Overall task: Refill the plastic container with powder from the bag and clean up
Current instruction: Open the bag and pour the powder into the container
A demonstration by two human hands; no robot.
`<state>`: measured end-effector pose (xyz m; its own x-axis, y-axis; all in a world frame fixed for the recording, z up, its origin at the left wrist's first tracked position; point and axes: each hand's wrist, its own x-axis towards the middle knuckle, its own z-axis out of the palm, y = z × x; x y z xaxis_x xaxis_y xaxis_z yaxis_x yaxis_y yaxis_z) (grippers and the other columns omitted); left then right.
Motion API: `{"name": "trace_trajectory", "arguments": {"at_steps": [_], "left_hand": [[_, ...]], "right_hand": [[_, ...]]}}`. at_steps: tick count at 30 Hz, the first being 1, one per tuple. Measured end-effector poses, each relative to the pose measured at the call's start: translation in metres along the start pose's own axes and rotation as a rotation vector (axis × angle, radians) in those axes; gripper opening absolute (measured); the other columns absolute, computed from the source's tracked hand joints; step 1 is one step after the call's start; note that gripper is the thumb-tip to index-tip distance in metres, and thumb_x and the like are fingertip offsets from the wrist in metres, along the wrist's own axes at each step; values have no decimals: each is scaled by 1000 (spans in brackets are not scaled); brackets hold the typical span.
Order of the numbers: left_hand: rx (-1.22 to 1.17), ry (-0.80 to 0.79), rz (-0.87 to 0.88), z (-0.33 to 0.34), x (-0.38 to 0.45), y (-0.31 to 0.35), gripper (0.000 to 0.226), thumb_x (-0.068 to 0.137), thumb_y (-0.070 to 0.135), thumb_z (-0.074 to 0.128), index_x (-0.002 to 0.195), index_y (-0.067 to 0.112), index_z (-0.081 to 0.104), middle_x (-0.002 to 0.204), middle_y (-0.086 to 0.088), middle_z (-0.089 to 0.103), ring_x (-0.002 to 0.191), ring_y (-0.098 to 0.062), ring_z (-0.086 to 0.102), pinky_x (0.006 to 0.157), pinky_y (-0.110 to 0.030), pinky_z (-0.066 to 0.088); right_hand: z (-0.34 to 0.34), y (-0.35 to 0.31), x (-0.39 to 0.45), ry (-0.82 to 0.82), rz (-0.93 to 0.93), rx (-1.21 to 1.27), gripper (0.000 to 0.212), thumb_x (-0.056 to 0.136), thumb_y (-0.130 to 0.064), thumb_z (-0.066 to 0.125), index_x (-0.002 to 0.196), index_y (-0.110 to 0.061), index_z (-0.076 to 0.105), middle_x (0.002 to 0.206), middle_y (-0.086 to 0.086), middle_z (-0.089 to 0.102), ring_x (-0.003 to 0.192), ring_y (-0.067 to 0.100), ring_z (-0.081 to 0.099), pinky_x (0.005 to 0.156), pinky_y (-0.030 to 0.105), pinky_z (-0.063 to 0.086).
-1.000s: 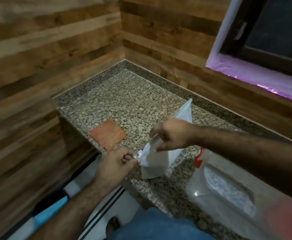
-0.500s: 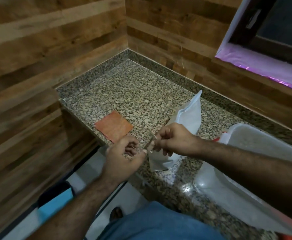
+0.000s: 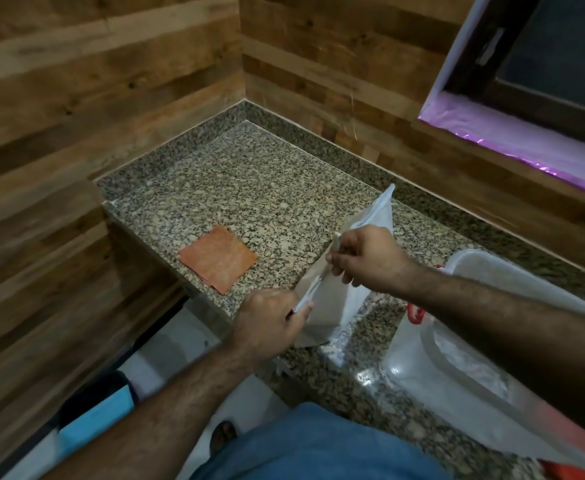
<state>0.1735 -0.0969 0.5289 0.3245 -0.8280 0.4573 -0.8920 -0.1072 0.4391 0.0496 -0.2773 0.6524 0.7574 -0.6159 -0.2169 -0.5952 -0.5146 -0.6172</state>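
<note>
A white powder bag [image 3: 332, 306] stands upright on the granite counter [image 3: 249, 188] near its front edge. My left hand [image 3: 267, 327] pinches the near corner of the bag's top edge. My right hand [image 3: 364, 258] pinches the same top edge further back, with a thin strip of the bag sticking up between its fingers. A translucent plastic container [image 3: 485, 282] with a red clip on its side sits to the right, partly hidden behind my right forearm. Its translucent lid [image 3: 457, 368] lies flat in front of it.
An orange-brown cloth [image 3: 218, 258] lies flat on the counter left of the bag. Wood-panelled walls close the counter at the left and back. A window with a purple-lit sill [image 3: 526, 140] sits at the upper right. The floor drops away below the front edge.
My hands have pulled apart along the bag's top edge: the right one moved up and back, the left one stayed low at the near corner. The camera view shifted slightly.
</note>
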Motion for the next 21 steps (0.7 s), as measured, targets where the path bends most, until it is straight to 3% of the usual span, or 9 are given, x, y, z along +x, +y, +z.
{"name": "trace_trajectory", "arguments": {"at_steps": [7,10,12,16,21], "left_hand": [[-46,-5,34,3,-1,-8,45,99,39,60,62,17,47,55,4,38,50,-13,36,52,-24,23],[-59,-24,43,3,-2,-11,47,100,40,60,62,17,45,54,2,42,48,-15,40,53,-25,22],[-52,-35,40,4,-2,-12,49,101,41,59,61,16,45,53,1,41,46,-16,41,53,-26,21],[-43,-44,51,4,-1,-11,49,100,41,59,60,18,44,52,1,41,46,-16,40,51,-27,21],[-47,-50,63,4,-1,-13,47,100,42,59,61,20,44,54,4,41,46,-15,42,49,-27,26]], "right_hand": [[-64,52,73,252,104,-36,20,97,-11,74,79,-16,79,73,7,78,64,24,77,61,41,67],[-90,71,102,388,207,2,13,96,-12,77,85,-14,83,70,4,75,57,20,72,58,35,65],[-104,83,116,466,249,-18,9,94,-13,77,91,-17,84,76,-1,75,66,19,72,67,31,63],[-109,104,127,544,331,-82,14,95,-22,77,106,-16,84,103,5,80,85,19,67,79,24,52],[-97,106,121,661,373,67,38,97,-47,72,119,-17,71,112,6,76,101,27,71,85,32,55]]}}
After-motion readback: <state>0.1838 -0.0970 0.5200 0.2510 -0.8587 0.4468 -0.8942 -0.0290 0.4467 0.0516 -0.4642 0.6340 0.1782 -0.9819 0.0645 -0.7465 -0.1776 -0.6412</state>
